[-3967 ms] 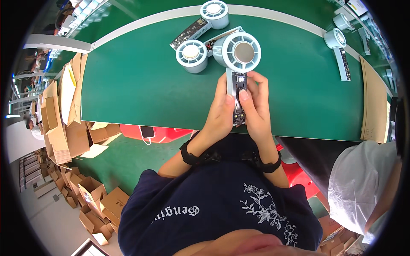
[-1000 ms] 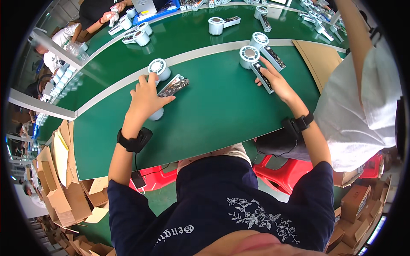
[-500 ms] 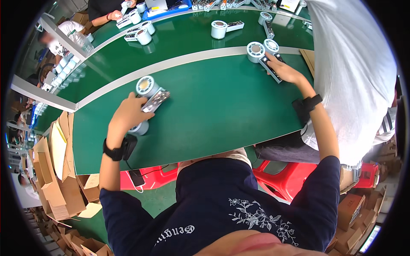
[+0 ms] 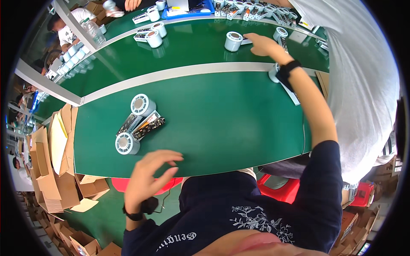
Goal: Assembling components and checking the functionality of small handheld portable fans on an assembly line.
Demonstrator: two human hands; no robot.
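Note:
My right hand (image 4: pixel 264 46) reaches over the white rail to a white cylindrical unit (image 4: pixel 233 42) with a flat handle. Its fingers close around the handle, whose far end they hide. Low over the table's near edge, my left hand (image 4: pixel 149 177) is open, thumb and fingers apart, holding nothing. Ahead of it, two similar units lie side by side: one round head (image 4: pixel 142 105) is farther off, the other (image 4: pixel 127 143) nearer. Their handles carry exposed circuit boards (image 4: pixel 149 128). Beneath my right wrist, another unit (image 4: pixel 290 91) is partly covered.
The curved white rail (image 4: pixel 179 71) divides my green table from a green strip carrying more units (image 4: pixel 153 38). A blue tray (image 4: pixel 188 13) and several units line the far side. A person in grey (image 4: pixel 358 85) sits close on my right. Cardboard boxes (image 4: pixel 60 187) stand left.
My left hand has let go of the units on the left and drawn back toward me. My right hand has left the units on the right and moved across the rail to another unit's handle.

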